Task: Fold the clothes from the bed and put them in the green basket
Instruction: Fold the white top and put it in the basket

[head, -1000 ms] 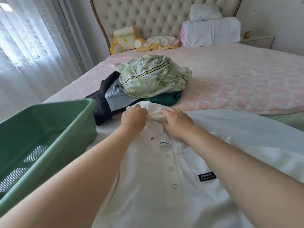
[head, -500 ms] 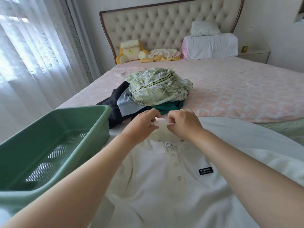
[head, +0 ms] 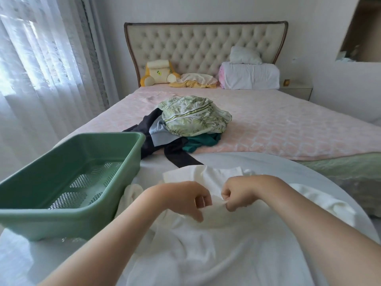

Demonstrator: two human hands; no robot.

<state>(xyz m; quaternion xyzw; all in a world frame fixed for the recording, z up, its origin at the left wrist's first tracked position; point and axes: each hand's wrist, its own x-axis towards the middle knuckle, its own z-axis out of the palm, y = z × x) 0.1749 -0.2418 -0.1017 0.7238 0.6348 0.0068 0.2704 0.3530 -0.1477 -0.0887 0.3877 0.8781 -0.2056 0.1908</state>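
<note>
Both hands pinch the white shirt [head: 216, 234] spread at the near end of the bed [head: 288, 124]: the left hand [head: 185, 198] curled closed on its cloth, the right hand [head: 237, 195] fisted on a fold. The empty green basket [head: 68, 182] sits just left of the shirt, with the unfolded clothes pile [head: 185, 124] heaped beyond

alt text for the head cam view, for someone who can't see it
Two bare hands, the left hand and right hand, pinch a white shirt spread on the near end of a bed. An empty green basket sits to the left, and a pile of unfolded clothes lies beyond on the pink bedspread.
</note>
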